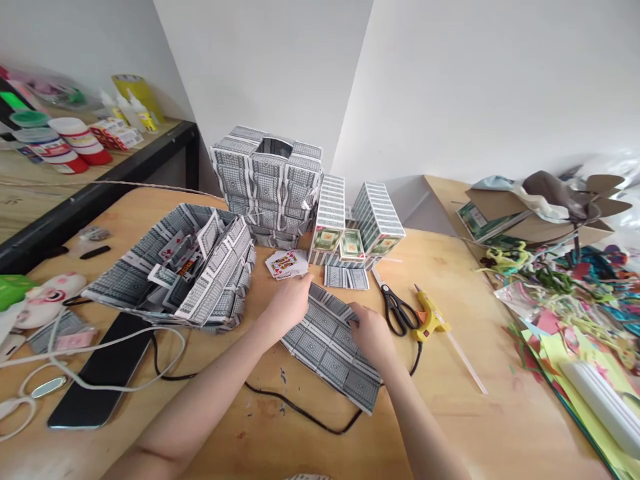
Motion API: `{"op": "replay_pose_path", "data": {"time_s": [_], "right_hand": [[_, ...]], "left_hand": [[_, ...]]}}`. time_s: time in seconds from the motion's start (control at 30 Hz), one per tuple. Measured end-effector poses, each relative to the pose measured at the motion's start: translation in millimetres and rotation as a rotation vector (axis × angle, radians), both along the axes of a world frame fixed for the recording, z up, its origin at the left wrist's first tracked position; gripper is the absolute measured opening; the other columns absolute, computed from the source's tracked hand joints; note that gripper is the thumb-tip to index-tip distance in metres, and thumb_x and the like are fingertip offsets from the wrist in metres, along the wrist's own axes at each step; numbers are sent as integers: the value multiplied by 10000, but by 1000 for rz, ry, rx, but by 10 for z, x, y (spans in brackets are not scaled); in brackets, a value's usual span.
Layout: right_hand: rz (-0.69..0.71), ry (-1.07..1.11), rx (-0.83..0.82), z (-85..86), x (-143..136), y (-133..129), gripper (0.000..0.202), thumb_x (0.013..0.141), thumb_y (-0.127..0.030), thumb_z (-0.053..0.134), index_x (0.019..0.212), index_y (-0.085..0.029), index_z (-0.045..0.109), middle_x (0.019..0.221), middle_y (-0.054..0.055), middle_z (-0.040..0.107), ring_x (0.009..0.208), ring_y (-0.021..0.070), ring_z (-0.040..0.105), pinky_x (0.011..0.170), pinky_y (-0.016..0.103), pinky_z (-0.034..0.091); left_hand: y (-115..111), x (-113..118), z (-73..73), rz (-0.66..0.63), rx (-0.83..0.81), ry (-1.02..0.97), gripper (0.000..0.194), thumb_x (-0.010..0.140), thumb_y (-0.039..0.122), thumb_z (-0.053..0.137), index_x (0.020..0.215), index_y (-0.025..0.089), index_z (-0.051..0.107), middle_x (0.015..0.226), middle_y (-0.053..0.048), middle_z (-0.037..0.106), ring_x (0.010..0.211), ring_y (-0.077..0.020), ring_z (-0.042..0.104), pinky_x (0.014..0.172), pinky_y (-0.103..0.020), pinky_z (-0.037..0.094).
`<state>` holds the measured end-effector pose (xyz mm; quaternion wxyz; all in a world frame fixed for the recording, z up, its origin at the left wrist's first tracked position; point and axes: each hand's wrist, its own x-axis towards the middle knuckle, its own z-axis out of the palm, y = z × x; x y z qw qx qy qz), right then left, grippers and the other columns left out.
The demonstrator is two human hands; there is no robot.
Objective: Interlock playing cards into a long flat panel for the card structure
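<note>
A flat panel of joined grey-backed playing cards [330,340] lies slanted on the table between my hands. My left hand [295,300] is closed at its upper left end, beside a loose pile of face-up cards [287,264]. My right hand [369,327] has its fingers curled over the panel's upper right edge, thumb on the cards. What sits between the left fingertips is too small to make out. Just beyond, two face-down card stacks [346,277] lie before the card boxes [327,230]. Black-handled scissors [399,310] and a yellow glue gun [429,318] rest right of my right hand.
A card-built basket [215,287] holding loose cards stands at the left, with a tall card-built box [270,183] behind. A black phone [103,373] and white cable lie front left. A black cord [300,405] runs below the panel. Coloured craft scraps [565,287] fill the right.
</note>
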<state>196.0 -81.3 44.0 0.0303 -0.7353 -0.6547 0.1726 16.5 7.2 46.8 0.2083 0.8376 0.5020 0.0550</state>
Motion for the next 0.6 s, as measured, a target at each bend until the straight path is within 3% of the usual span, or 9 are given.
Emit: {"op": "replay_pose_path", "data": {"time_s": [0.13, 0.37, 0.47, 0.6], "right_hand": [[11, -73, 119, -118, -135, -45, 288, 793, -32, 365, 907, -189, 578, 847, 59, 630, 845, 174, 557, 659, 232, 368], [37, 23, 213, -203, -145, -22, 357, 797, -7, 348, 1018, -177, 572, 978, 72, 631, 953, 168, 540, 784, 241, 410], [29, 97, 214, -194, -135, 2, 340, 831, -71, 369, 1087, -187, 560, 1030, 66, 635, 957, 166, 560, 807, 250, 414], [-16, 41, 208, -203, -167, 24, 247, 838, -136, 416, 976, -196, 611, 942, 55, 663, 875, 170, 588, 732, 241, 409]], "left_hand": [[74, -82, -15, -64, -19, -120, 263, 745, 85, 489, 962, 187, 596, 978, -65, 604, 927, -197, 572, 809, -272, 422], [121, -151, -71, -11, -52, -287, 145, 724, 188, 594, 856, 207, 650, 959, -26, 603, 898, -170, 571, 842, -265, 418], [93, -124, -62, -45, -31, -250, 150, 722, 164, 583, 837, 216, 665, 898, -18, 642, 885, -178, 580, 809, -267, 419], [50, -97, -35, -63, 19, -93, 212, 700, 97, 542, 832, 215, 659, 895, -33, 661, 855, -199, 594, 705, -267, 422]]}}
